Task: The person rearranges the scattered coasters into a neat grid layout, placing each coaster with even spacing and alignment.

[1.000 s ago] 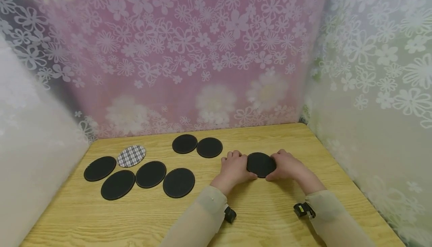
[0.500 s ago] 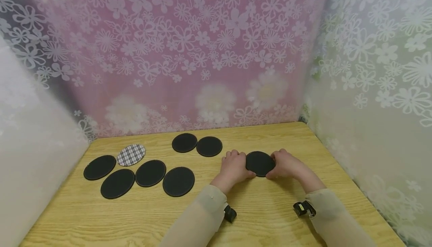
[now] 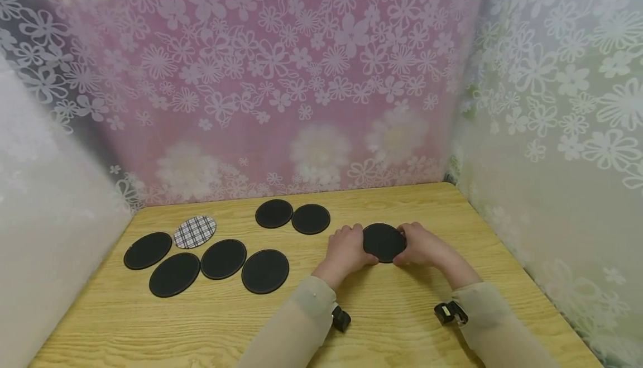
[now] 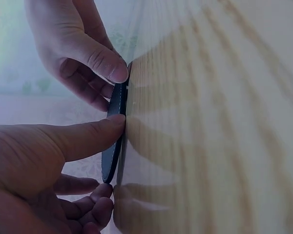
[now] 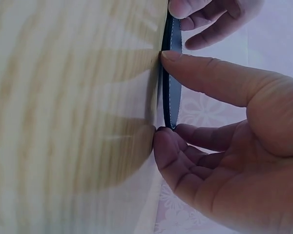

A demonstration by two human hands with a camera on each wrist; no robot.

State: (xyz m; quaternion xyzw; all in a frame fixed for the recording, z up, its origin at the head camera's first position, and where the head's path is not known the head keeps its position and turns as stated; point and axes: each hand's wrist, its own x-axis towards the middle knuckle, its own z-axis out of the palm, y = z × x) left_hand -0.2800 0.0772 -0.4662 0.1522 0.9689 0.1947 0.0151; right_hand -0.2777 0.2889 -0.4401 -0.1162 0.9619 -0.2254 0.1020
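Observation:
A round black coaster (image 3: 384, 243) with a stitched rim lies between the two hands, on the right part of the table. My left hand (image 3: 345, 252) grips its left edge, thumb at the near side and fingers round the far side. On the opposite edge my right hand (image 3: 423, 249) holds it the same way. Seen edge-on in the left wrist view, the coaster (image 4: 109, 158) is nearly flat against the tabletop, the left thumb on its near rim. The right wrist view shows the coaster (image 5: 174, 95) with the right thumb and fingertips at its rim.
Left of the hands, several black coasters (image 3: 265, 271) lie flat in a loose group with one plaid coaster (image 3: 195, 232). Two more black coasters (image 3: 311, 219) sit side by side farther back. Flowered curtains (image 3: 321, 77) enclose the wooden table (image 3: 392, 329) at back and sides.
Both hands have slid the black coaster slightly left and away from the person, keeping their hold on its edges. The other coasters have stayed where they were.

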